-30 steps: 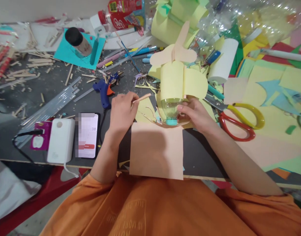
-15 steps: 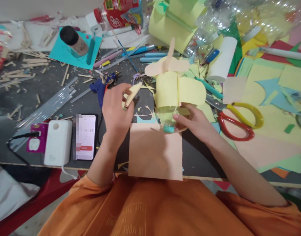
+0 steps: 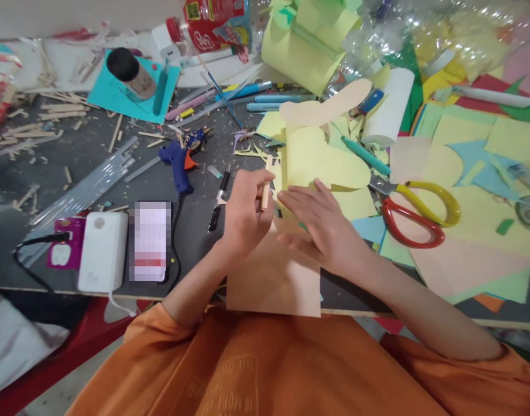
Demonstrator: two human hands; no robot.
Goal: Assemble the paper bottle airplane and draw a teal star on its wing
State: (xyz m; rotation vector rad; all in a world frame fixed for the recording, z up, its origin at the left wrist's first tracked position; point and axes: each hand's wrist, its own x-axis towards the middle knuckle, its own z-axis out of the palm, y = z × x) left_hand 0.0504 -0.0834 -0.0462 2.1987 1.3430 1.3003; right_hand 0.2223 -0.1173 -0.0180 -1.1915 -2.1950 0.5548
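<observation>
My left hand (image 3: 250,211) pinches a narrow folded piece of pale paper (image 3: 267,184) upright between thumb and fingers. Close beside it, my right hand (image 3: 323,228) is open, its fingers stretched out over the lower end of a small bottle wrapped in yellow paper (image 3: 307,153). That hand hides most of the bottle's bare end; whether it presses on it I cannot tell. A rounded yellow paper flap (image 3: 347,169) sticks out to the bottle's right, and a peach paper propeller (image 3: 329,107) sits at its far end. Under both hands lies a peach paper sheet (image 3: 269,283).
Left of my hands lie a black pen (image 3: 219,199), a blue glue gun (image 3: 177,164), a phone (image 3: 151,242) and a white power bank (image 3: 103,251). Scissors (image 3: 414,211) rest on paper sheets to the right. Wood sticks, pens and scraps cover the back.
My left hand has moved right with the folded paper, uncovering the pen and glue gun. My right hand has loosened from the bottle and stretched its fingers. The bottle and propeller have shifted and turned.
</observation>
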